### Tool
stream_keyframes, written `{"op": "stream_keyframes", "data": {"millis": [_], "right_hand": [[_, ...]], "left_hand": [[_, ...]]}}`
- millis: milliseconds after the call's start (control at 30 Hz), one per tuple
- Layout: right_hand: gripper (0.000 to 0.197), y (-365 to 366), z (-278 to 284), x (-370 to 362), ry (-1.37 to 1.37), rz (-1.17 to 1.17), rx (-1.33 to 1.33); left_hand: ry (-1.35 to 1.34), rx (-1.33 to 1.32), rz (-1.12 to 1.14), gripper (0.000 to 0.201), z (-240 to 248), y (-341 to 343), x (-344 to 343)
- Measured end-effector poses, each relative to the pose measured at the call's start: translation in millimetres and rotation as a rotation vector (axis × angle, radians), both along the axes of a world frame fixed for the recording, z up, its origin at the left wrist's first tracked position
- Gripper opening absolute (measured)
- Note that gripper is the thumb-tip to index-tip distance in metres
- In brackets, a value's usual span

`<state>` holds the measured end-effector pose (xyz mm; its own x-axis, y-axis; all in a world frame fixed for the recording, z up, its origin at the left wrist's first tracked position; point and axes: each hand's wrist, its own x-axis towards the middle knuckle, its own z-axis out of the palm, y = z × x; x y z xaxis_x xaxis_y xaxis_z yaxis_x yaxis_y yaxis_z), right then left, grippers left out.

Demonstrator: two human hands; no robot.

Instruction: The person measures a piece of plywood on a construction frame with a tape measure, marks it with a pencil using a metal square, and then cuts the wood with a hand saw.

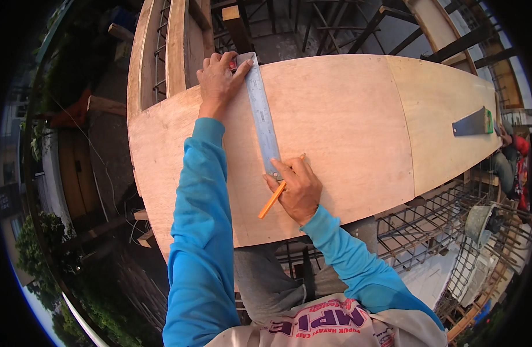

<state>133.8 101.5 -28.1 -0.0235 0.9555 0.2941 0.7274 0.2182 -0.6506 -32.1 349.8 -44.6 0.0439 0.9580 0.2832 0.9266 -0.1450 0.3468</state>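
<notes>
A metal try square (260,110) lies across a plywood sheet (341,121), its blade running from the far edge toward me. At that far edge my left hand (218,82) is closed round the square's head, thumb on the metal; something red shows between the fingers. My right hand (299,189) has an orange pencil (271,200) between its fingers, slanting across the hand. Its fingertips also touch the near end of the blade.
A handsaw (473,124) with a green-edged handle rests on the sheet's right part, near another person (517,156). Steel rebar cages (416,225) and a grey bucket (479,225) lie below at right. Wooden beams (178,52) stand beyond the far left edge.
</notes>
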Motion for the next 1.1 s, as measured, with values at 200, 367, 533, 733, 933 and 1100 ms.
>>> {"op": "stream_keyframes", "data": {"millis": [200, 367, 533, 733, 933, 1100], "right_hand": [[0.035, -0.4, 3.0, 2.2, 0.04, -0.029, 0.001], [0.028, 0.0, 0.8, 1.7, 0.107, -0.056, 0.003], [0.025, 0.0, -2.6, 3.2, 0.123, -0.057, 0.031], [0.018, -1.2, -1.2, 9.0, 0.389, -0.066, -0.021], [0.036, 1.4, 0.3, 17.0, 0.662, -0.162, 0.024], [0.046, 61.4, -11.9, 29.1, 0.965, -0.089, -0.241]], "left_hand": [[0.012, 0.009, 0.063, 0.059, -1.4, -4.2, 12.6], [0.007, 0.052, 0.078, 0.058, -4.4, -4.6, 15.4], [0.025, 0.023, 0.075, 0.057, -3.1, -5.5, 16.7], [0.028, 0.036, 0.083, 0.057, -3.7, -6.7, 16.7], [0.012, 0.024, 0.069, 0.057, 0.0, -6.5, 20.3], [0.005, 0.035, 0.071, 0.058, -0.2, -5.7, 17.4]]}}
